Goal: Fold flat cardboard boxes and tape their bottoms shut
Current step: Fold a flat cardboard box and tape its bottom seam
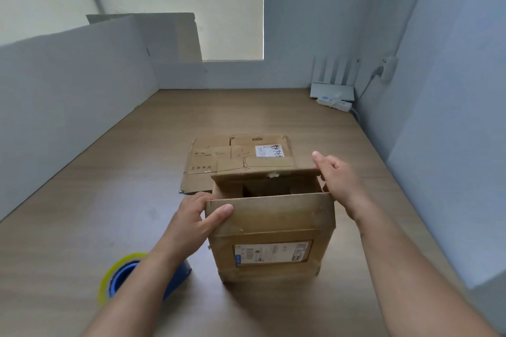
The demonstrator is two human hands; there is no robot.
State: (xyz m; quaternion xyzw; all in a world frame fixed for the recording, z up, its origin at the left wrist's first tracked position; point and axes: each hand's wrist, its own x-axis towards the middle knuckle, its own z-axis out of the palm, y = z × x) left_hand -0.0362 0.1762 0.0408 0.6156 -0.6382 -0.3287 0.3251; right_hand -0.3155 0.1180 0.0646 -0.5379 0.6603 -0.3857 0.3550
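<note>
Clasping the top flaps, my left grip and right grip hold the upright brown cardboard box, which stands on the wooden worktop straight before me.

My left thumb lies on the outer face of the near flap at its left corner, with the fingers behind it. My right grip holds the right end of the far flap. The inside is dark, so I cannot tell how the short flaps lie. I judge I should square the walls first, lay the short flaps flat, then bring these two long flaps down until their edges meet without overlap, creasing firmly. The blue tape dispenser with its yellowish roll lies by my left forearm, and a flattened brown cardboard box lies just beyond.
</note>
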